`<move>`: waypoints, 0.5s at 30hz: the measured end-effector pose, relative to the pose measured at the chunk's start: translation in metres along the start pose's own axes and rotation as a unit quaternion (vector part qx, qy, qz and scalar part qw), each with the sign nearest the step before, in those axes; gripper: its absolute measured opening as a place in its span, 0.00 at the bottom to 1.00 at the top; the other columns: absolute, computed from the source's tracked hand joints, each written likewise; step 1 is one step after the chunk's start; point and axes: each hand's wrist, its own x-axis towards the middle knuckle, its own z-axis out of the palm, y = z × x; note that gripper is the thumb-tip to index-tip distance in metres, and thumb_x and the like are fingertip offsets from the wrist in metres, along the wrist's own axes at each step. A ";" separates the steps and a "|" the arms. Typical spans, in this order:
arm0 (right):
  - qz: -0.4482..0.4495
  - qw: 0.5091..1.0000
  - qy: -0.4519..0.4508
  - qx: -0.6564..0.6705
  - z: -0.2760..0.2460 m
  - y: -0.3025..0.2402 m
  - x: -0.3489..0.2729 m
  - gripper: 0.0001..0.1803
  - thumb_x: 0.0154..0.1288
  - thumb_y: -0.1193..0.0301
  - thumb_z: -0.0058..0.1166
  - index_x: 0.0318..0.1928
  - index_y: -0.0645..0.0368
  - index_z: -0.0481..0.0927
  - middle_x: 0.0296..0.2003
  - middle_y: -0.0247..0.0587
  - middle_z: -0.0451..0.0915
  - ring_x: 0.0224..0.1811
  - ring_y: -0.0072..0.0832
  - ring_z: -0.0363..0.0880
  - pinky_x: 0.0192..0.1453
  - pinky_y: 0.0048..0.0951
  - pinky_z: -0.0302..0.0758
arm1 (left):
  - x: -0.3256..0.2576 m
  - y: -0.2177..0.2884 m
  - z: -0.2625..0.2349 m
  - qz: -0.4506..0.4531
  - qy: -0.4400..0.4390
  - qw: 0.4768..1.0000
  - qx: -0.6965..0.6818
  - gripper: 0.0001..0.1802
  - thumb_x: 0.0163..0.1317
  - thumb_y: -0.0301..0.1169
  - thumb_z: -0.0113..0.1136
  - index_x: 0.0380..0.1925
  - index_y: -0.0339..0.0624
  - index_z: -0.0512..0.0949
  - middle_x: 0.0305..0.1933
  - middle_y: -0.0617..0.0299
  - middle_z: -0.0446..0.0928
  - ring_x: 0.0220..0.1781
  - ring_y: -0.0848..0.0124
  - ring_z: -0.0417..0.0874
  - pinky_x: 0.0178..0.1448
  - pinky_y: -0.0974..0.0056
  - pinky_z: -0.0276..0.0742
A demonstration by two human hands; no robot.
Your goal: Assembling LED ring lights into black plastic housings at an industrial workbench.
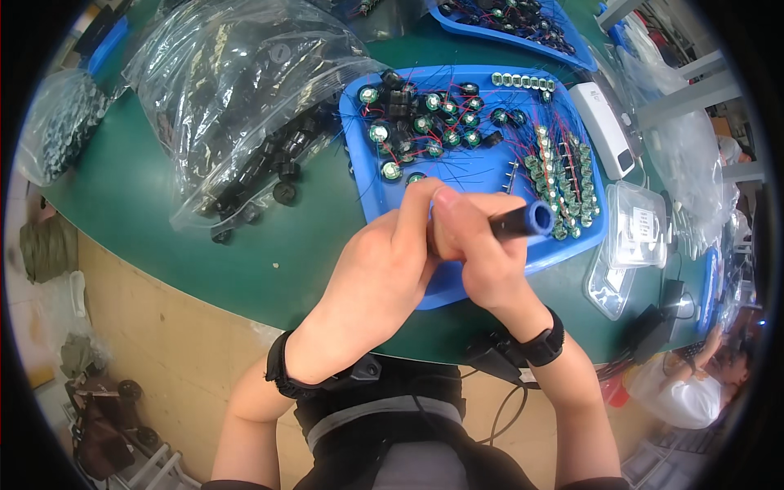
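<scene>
Both my hands meet over the front part of a blue tray point(482, 184). My right hand point(487, 255) is closed around a short dark tube point(519, 222), whose blue-rimmed open end sticks out to the right. Pressed against it from the left, my left hand point(371, 265) has its fingers closed at the tube's hidden end. What those fingers pinch is covered by the hands. Behind them in the tray lie several round black parts point(422, 124) with green circuit boards and red and black wires. Rows of small green boards point(563, 175) fill the tray's right side.
A clear plastic bag point(245, 90) of black caps lies left of the tray, with loose caps point(284, 193) at its mouth. A white device point(602, 129) and clear plastic boxes point(633, 229) stand at right. Another blue tray point(523, 37) is behind. A person point(682, 392) sits at far right.
</scene>
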 end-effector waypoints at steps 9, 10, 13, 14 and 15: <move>-0.029 0.985 -0.074 -0.155 -0.001 0.001 -0.003 0.12 0.66 0.72 0.53 0.27 0.66 0.78 0.15 0.33 0.68 0.21 0.13 0.63 0.24 0.22 0.64 | -0.001 -0.005 0.002 0.028 0.002 0.999 -0.018 0.35 0.53 0.17 0.58 0.61 0.35 0.58 0.31 0.43 0.77 0.34 0.43 0.80 0.35 0.47 0.75; -0.060 0.985 -0.062 -0.149 0.001 0.006 -0.002 0.11 0.66 0.72 0.53 0.27 0.66 0.78 0.15 0.32 0.69 0.21 0.14 0.64 0.25 0.22 0.65 | -0.001 -0.004 0.001 0.022 -0.002 1.000 -0.017 0.35 0.53 0.17 0.58 0.62 0.35 0.58 0.31 0.43 0.77 0.34 0.43 0.80 0.36 0.47 0.75; 0.070 0.997 0.019 -0.015 0.004 -0.003 0.004 0.17 0.68 0.70 0.50 0.20 0.61 0.70 0.13 0.30 0.66 0.17 0.17 0.60 0.23 0.24 0.59 | 0.005 0.003 -0.005 -0.013 -0.021 1.000 -0.011 0.36 0.52 0.17 0.60 0.62 0.35 0.58 0.31 0.42 0.78 0.34 0.42 0.80 0.36 0.46 0.75; 0.078 0.995 0.050 0.037 0.003 -0.002 0.007 0.26 0.70 0.68 0.46 0.12 0.56 0.61 0.10 0.30 0.60 0.12 0.20 0.53 0.20 0.27 0.52 | 0.005 0.002 -0.004 -0.028 -0.040 0.998 -0.039 0.38 0.50 0.16 0.62 0.62 0.36 0.58 0.31 0.43 0.78 0.34 0.42 0.80 0.37 0.46 0.75; 0.107 0.984 0.057 0.129 -0.005 0.002 0.011 0.27 0.70 0.67 0.45 0.12 0.53 0.56 0.09 0.29 0.56 0.11 0.20 0.49 0.19 0.28 0.50 | 0.005 0.003 -0.004 -0.044 -0.038 0.997 -0.043 0.37 0.50 0.16 0.63 0.61 0.38 0.59 0.31 0.45 0.79 0.36 0.45 0.82 0.38 0.49 0.77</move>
